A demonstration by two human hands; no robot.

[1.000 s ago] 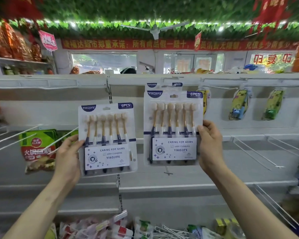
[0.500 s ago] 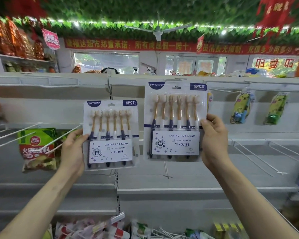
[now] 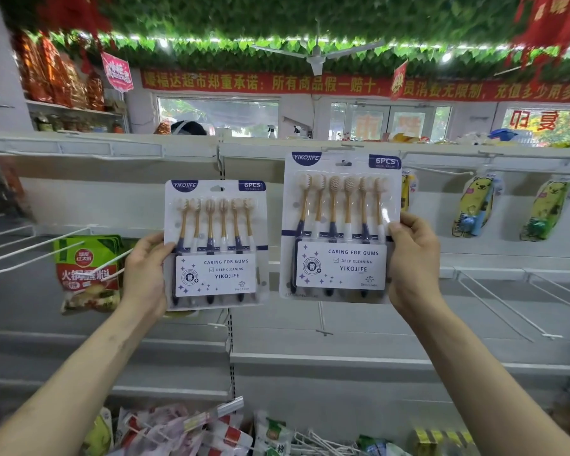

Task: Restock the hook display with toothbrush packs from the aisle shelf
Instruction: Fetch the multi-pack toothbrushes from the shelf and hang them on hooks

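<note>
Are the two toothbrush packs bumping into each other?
Apart. The head view shows a strip of white back panel between the lower pack and the higher pack, all the way down their facing edges.

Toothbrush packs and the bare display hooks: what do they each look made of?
Left pack and right pack: probably a clear plastic blister over white printed card; glossy glare streaks cross the brushes, the label looks matte.
Display hooks: likely white-coated metal wire; thin, straight, evenly white rods, though plastic cannot be ruled out.
</note>
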